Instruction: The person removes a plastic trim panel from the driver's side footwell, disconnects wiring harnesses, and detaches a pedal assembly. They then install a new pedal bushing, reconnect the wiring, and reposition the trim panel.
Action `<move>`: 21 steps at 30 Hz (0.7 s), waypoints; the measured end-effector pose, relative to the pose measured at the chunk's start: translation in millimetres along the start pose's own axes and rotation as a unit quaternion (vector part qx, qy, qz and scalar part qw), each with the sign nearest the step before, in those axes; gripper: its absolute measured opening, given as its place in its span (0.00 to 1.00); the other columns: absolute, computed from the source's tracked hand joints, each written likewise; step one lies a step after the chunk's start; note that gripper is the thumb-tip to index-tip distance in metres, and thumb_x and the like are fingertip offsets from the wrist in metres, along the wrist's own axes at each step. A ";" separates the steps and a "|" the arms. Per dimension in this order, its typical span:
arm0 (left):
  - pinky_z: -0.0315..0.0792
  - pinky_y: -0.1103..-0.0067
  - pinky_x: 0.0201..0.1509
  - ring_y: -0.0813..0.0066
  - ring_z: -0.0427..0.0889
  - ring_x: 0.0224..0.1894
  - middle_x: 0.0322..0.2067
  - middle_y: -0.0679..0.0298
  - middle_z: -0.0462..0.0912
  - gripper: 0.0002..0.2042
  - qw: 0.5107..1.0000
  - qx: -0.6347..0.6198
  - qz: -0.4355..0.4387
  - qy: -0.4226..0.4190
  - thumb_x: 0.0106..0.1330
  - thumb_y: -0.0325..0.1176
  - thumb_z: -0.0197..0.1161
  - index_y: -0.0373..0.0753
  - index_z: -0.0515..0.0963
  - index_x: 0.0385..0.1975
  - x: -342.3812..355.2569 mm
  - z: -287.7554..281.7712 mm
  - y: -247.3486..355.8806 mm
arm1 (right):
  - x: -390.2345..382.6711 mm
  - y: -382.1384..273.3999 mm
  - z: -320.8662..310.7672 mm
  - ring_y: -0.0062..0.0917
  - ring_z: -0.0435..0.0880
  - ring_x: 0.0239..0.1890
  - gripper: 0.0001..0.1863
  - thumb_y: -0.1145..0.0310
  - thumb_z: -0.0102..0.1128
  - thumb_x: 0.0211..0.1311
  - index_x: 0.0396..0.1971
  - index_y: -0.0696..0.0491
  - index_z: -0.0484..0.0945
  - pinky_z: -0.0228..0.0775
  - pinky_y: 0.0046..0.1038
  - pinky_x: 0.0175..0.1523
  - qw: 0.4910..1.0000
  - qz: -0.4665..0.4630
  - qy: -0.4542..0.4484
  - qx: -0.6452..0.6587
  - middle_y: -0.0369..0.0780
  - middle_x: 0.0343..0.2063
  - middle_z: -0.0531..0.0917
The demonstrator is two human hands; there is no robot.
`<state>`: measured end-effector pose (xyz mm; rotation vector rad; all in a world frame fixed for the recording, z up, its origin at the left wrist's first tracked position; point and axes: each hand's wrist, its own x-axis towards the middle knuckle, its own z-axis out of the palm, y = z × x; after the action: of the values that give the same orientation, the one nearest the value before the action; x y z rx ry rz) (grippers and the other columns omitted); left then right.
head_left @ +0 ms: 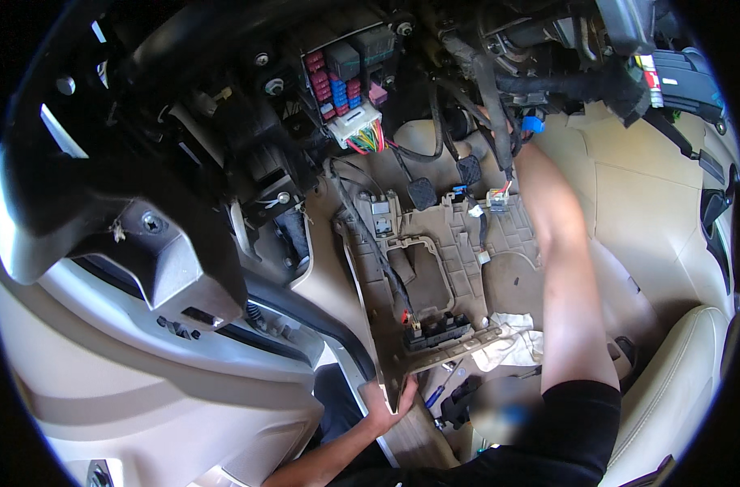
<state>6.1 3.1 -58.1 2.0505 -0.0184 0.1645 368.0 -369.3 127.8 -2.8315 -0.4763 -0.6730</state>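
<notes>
My left hand (pixel 386 402) grips the lower left edge of a loose beige trim panel (pixel 467 276), which has a square cutout and a black switch block (pixel 435 331). Cables run from the panel up to the underside of the dashboard. My right arm stretches up past the panel's right side; my right hand (pixel 500 126) is among black wiring beside a blue connector (pixel 533 125), its fingers mostly hidden. Above the panel are a fuse box (pixel 342 77) with red and blue fuses, a white plug (pixel 352 122) and two black pedals (pixel 422 192).
A beige door (pixel 102 357) and dark metal bracket (pixel 167 243) fill the left. A beige seat (pixel 670 390) is at lower right, beige upholstery (pixel 621 178) above it. A white cloth (pixel 516 345) and a blue-handled screwdriver (pixel 435 395) lie below the panel.
</notes>
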 end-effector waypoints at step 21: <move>0.80 0.74 0.34 0.71 0.90 0.30 0.29 0.61 0.90 0.06 0.995 -0.081 -0.061 -0.015 0.67 0.32 0.71 0.36 0.86 0.36 -9.3 7.8 -12.6 | 124.2 31.7 9.1 0.52 0.85 0.51 0.20 0.61 0.70 0.59 0.48 0.56 0.81 0.77 0.48 0.55 0.997 -0.019 0.077 0.005 0.54 0.46 0.85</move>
<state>-1.3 1.6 -74.0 1.8851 0.0723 0.0540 487.8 -363.7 174.0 -2.7405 -0.5078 -0.8843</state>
